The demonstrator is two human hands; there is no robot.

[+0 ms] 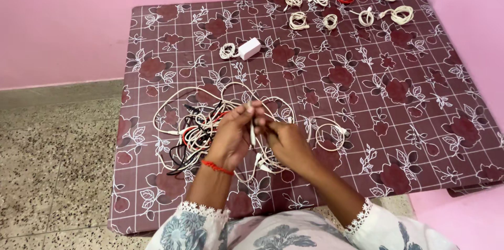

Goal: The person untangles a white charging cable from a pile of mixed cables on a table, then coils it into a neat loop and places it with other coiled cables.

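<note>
Holding a white cable (252,133) between them, the left hand (231,135) and right hand (284,139) had fingers closed on it, just above the tangled cable pile (194,129) on the bed (409,103).

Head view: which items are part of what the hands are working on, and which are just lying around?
In hand:
- left hand and right hand, both gripping one white cable
- tangled pile of white, red and black cables under them

Lying about:
- row of coiled cables at the far edge
- white adapter block
- small loose coil beside the right hand
</note>
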